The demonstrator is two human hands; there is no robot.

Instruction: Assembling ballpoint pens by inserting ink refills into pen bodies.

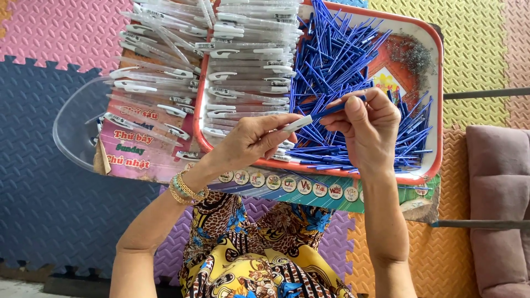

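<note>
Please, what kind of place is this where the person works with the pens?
Probably a home, used for piecework pen assembly. The floor is coloured foam puzzle mats, a cushioned seat stands beside, and the red-rimmed tray of blue refills seems to rest over the person's lap, not on a workbench.

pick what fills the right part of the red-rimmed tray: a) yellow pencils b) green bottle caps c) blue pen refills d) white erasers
c: the red-rimmed tray holds a loose heap of thin blue refills on its right part, beside rows of clear pen barrels; the right hand pinches one blue refill whose end meets a white piece held by the left hand.
</note>
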